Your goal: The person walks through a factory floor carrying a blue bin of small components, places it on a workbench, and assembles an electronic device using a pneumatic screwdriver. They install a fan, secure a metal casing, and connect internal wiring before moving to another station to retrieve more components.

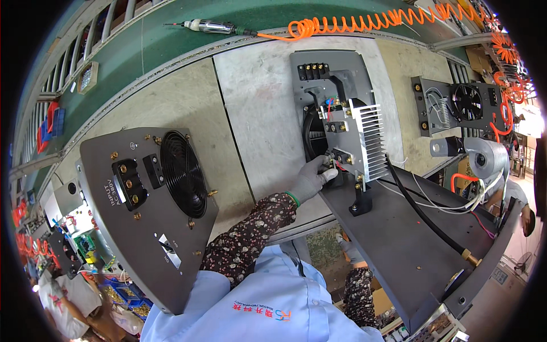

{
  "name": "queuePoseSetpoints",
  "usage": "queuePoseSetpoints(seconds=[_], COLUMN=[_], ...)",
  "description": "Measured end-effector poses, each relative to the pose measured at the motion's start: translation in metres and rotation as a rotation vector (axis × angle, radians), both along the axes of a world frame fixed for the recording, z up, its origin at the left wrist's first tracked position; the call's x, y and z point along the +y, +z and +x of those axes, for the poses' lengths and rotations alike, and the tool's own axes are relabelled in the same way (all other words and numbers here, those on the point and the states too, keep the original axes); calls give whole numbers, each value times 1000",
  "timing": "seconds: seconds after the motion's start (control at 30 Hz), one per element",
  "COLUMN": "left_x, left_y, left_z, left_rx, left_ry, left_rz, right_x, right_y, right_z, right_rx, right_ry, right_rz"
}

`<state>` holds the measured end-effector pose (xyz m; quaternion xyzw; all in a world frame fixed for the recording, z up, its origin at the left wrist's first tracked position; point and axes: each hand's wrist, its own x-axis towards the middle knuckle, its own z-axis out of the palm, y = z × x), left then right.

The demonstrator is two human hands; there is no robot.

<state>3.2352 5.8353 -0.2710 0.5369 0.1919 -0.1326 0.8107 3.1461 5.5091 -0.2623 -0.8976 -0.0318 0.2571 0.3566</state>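
Note:
My left hand (pixel 308 181), in a grey glove, reaches to the lower side of a heat sink assembly (pixel 371 139) with silver fins. Its fingers are closed at small brass-coloured fittings there; what they hold is hidden. The assembly stands on a dark grey metal panel (pixel 336 61), with a terminal block (pixel 313 71) and a fan (pixel 313 134) partly behind it. My right hand (pixel 353 252), also gloved, is low beside the table edge, left of a wide dark grey metal plate (pixel 421 245). Its fingers are small and partly hidden.
A grey panel with a round fan (pixel 183 174) stands close at left. At right lie another fan panel (pixel 468 102) and a clear tape roll (pixel 486 158). A black cable (pixel 420 214) crosses the plate. A screwdriver (pixel 211 26) on an orange coiled hose (pixel 342 25) lies at the back.

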Motion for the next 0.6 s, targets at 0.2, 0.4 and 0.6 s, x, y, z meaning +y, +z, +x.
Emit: queuePoseSetpoints(seconds=[0.2,0.4,0.6], left_x=[1,0,-2], left_y=[-8,-8,-14], left_z=[1,0,-1], left_rx=[13,34,21], left_ry=[-87,-74,-99], left_rz=[-47,67,34], right_x=[30,56,55], right_y=[11,-3,7], right_z=[-9,-24,-14], right_rx=[15,95,19], right_ry=[20,-85,-30], right_rz=[129,263,210])
